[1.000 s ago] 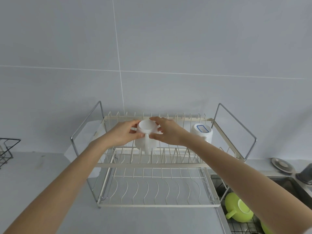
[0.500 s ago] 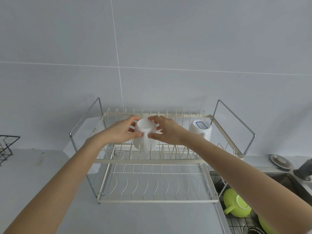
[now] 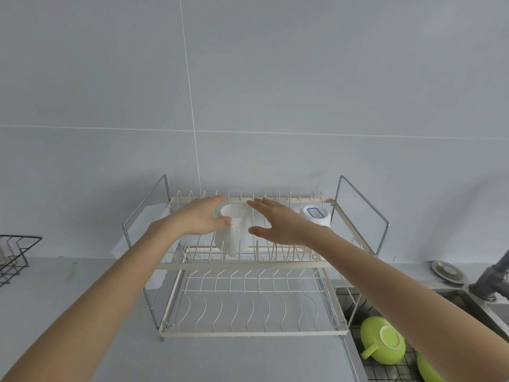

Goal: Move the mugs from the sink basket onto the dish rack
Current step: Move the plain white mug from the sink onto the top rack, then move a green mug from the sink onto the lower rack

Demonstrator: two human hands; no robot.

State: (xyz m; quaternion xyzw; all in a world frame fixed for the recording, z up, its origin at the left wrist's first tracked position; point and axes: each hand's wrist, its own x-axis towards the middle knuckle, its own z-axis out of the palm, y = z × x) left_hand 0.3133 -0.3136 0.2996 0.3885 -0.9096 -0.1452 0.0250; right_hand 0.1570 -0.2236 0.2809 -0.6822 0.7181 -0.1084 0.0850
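A white mug [image 3: 234, 230] stands upside down on the upper tier of the cream wire dish rack [image 3: 248, 266], its handle facing me. My left hand [image 3: 192, 219] is spread just left of it, thumb tip at the mug's side. My right hand [image 3: 281, 221] hovers just right of the mug with fingers apart, a small gap between them. A second white mug with a blue label [image 3: 316, 215] sits upside down at the tier's right end. In the sink basket [image 3: 385, 373] at the lower right lies a green mug [image 3: 384, 344] upside down, beside another green piece [image 3: 429, 368].
The rack's lower tier [image 3: 248, 307] holds nothing. A black wire basket [image 3: 13, 255] stands at the far left on the grey counter. A faucet [image 3: 493, 279] and a round metal disc [image 3: 447, 271] sit behind the sink at the right. A tiled wall is close behind the rack.
Both hands held the white mug over the upper tier before. Now the mug rests on the rack and both hands have spread apart, the right one clear of it.
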